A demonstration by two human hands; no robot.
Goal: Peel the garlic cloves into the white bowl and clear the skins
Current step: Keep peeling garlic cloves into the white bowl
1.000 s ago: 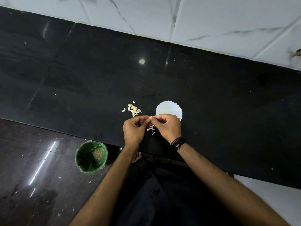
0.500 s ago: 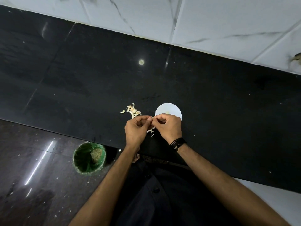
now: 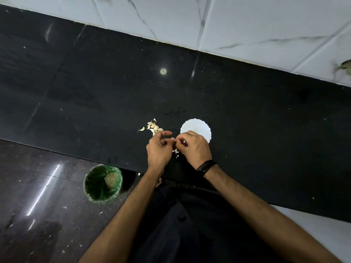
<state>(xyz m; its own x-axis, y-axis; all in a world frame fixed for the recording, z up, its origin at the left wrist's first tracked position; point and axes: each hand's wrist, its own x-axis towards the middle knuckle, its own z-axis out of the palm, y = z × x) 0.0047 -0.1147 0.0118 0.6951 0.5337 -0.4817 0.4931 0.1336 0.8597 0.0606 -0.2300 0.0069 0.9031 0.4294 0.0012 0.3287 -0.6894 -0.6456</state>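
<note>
While both hands work close together over the black stone counter (image 3: 247, 120), the right hand (image 3: 193, 148) has its fingers curled around a small garlic clove (image 3: 184, 142), only a pale sliver of it visible. Left hand (image 3: 158, 149): index finger extended toward the right, remaining fingers curled, tips meeting the right hand's fingertips at the clove; whether it pinches skin or clove cannot be told. Loose skins (image 3: 176, 151) lie on the counter just below the fingertips. Unpeeled cloves (image 3: 153, 126) sit in a small heap just left of the hands. White scalloped bowl (image 3: 198, 127) stands directly behind the right hand. Green bin (image 3: 102, 182) on the floor, below counter edge, left of the person.
</note>
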